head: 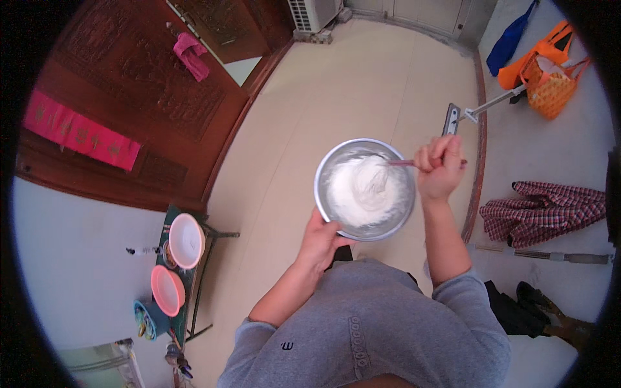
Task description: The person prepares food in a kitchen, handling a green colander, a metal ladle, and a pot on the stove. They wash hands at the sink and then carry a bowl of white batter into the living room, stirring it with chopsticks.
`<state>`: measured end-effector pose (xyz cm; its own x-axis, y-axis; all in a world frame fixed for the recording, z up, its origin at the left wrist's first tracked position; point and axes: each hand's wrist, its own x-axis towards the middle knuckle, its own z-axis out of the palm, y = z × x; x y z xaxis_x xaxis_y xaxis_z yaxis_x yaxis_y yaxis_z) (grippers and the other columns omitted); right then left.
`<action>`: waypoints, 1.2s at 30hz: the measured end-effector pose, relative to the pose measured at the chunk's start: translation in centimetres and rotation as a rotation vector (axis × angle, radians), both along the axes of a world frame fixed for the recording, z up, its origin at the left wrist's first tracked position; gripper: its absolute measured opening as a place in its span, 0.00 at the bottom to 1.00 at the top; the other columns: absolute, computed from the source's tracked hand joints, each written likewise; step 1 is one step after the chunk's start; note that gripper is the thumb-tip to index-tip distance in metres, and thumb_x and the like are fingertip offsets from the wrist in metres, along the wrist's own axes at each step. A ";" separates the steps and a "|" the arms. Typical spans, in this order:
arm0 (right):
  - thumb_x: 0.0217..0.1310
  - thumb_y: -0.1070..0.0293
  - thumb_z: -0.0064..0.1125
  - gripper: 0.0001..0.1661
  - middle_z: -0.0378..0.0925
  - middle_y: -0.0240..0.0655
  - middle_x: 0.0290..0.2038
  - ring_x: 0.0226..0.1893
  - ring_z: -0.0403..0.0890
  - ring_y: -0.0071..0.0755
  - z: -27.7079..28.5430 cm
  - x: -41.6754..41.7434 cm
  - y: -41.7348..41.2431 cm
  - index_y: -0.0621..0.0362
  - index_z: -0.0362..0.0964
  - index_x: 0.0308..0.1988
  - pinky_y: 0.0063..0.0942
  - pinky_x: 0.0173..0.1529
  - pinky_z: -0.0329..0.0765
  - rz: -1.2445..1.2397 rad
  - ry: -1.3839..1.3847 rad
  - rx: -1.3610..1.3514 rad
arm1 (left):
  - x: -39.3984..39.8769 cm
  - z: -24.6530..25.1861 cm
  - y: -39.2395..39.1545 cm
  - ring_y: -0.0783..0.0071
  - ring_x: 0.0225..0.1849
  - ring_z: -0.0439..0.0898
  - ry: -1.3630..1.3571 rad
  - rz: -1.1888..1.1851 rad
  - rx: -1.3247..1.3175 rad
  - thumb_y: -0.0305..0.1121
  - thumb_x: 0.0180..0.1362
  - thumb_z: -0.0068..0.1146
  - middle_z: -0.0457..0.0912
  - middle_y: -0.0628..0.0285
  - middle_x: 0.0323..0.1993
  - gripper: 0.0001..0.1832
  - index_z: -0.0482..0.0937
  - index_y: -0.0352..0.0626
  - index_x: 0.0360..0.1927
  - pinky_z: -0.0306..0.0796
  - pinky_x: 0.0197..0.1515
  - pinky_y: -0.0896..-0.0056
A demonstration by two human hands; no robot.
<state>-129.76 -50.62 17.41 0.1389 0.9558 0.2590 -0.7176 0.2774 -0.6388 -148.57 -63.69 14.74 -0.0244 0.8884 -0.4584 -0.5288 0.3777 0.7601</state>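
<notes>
A round stainless steel bowl is held out in front of my body, above the tiled floor. Inside lies white flour, with a paler wet or doughy patch near its middle. My left hand grips the bowl's near left rim, thumb over the edge. In my right hand is a pair of reddish chopsticks, or a similar thin stick; its far end reaches into the flour. The fingers hide part of the stick, and its tip is lost in the mixture.
At the left, a narrow green table carries a white basin, a pink basin and a blue bucket. A flat mop leans at the right wall, near hanging bags and a checked garment. Carved wooden doors stand upper left.
</notes>
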 end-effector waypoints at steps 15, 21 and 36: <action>0.71 0.51 0.34 0.28 0.46 0.24 0.11 0.10 0.44 0.19 1.0 -11.5 11.9 0.53 0.53 0.19 0.23 0.16 0.45 0.087 0.181 -0.242 | -11.0 0.6 16.7 0.55 0.48 0.78 0.011 -0.136 0.017 0.16 0.54 0.40 0.67 0.49 0.56 0.30 0.54 0.42 0.63 0.83 0.38 0.65; 0.71 0.50 0.33 0.29 0.47 0.23 0.11 0.09 0.45 0.19 2.2 -10.3 17.2 0.52 0.52 0.18 0.23 0.15 0.46 -0.249 -0.089 -0.106 | -15.2 -0.5 21.9 0.60 0.49 0.77 0.026 -0.073 0.053 0.17 0.54 0.40 0.67 0.52 0.56 0.30 0.54 0.44 0.62 0.81 0.37 0.64; 0.70 0.50 0.35 0.27 0.48 0.24 0.12 0.09 0.45 0.20 0.5 -12.0 35.7 0.51 0.52 0.19 0.23 0.15 0.46 0.087 0.138 -0.251 | -12.0 -0.8 38.9 0.48 0.51 0.76 0.000 -0.121 0.086 0.13 0.51 0.38 0.65 0.46 0.58 0.34 0.52 0.42 0.64 0.81 0.42 0.52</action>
